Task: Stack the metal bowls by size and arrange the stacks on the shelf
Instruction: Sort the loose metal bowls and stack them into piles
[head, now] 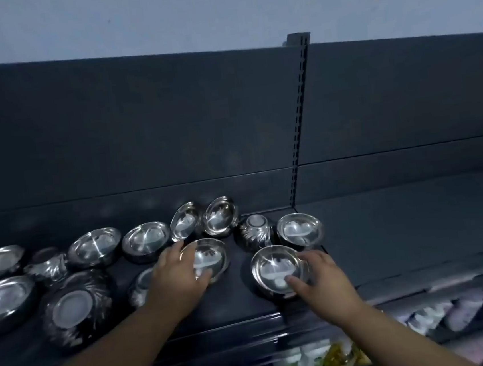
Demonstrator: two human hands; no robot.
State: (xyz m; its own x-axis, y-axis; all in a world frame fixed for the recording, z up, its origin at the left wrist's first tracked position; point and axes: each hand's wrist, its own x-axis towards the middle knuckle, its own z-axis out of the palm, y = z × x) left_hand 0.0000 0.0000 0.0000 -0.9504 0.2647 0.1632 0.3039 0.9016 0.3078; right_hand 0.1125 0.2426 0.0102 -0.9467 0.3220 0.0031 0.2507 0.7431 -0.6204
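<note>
- The left hand (178, 276) grasps a shallow round polished-steel bowl (212, 256). Its fingers (178, 247) curl over the far-left rim and its thumb lies on the near rim. Whether this bowl is lifted off the surface cannot be told.
- The right hand (325, 278) grasps a second shallow round steel bowl (273, 269). The thumb hooks inside the near rim and the fingers wrap the right rim. This bowl sits near the front edge of the dark grey metal shelf (247, 304).
- A small steel bowl (139, 289) is partly hidden beneath the left wrist.
- Behind the hands, two tilted steel bowls (184, 221) lean side by side against the dark back panel (138, 119).
- To their right, an upturned ribbed steel bowl (255, 230) stands just beside an upright round steel bowl (300, 230).
- To the left, two upright medium steel bowls (146, 242) stand in a row.
- Further left lie a small upturned steel bowl (46, 264), a large upturned ribbed steel bowl (74, 307) and two large upright steel bowls (4, 303).
- A slotted grey upright post (302, 117) divides the back panel.
- Blurred packaged goods (312, 354) fill the shelf below.
</note>
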